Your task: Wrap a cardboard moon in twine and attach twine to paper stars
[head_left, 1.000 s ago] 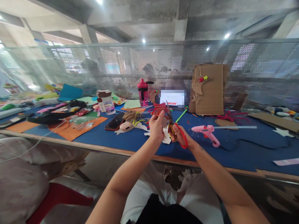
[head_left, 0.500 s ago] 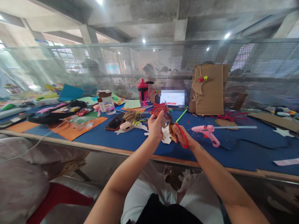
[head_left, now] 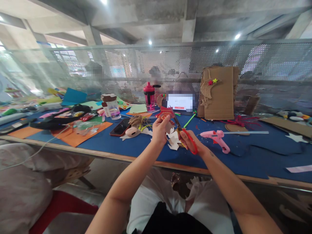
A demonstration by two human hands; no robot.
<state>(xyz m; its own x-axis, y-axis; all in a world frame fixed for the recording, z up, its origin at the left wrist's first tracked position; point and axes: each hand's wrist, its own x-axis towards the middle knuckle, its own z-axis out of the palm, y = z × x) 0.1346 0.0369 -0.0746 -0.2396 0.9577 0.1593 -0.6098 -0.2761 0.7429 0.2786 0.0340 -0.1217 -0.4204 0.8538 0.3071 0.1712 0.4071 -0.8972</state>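
My left hand (head_left: pixel 159 131) pinches a small red paper piece (head_left: pixel 165 113) between its fingers. My right hand (head_left: pixel 188 143) grips a pair of red-handled scissors (head_left: pixel 188 140), with the metal blades (head_left: pixel 175 121) angled up against the red piece. White paper scraps (head_left: pixel 173 140) lie on the blue table cover just below my hands. A pink hot glue gun (head_left: pixel 216 139) rests to the right of my right hand, with a long glue stick beside it. A tangle of jute twine (head_left: pixel 137 121) lies to the left of my left hand.
A black smartphone (head_left: pixel 119 126) and orange sheets (head_left: pixel 83 131) lie to the left. A pink bottle (head_left: pixel 149 96), a glass jar (head_left: pixel 110 106) and a standing cardboard panel (head_left: pixel 218 93) are at the back, before a perforated metal screen (head_left: pixel 156 61). The table's wooden edge (head_left: pixel 136 159) runs close to me.
The scissors have tilted lower, with their blades pressed further into the red piece. Both hands have shifted slightly, and the white scraps below them show more.
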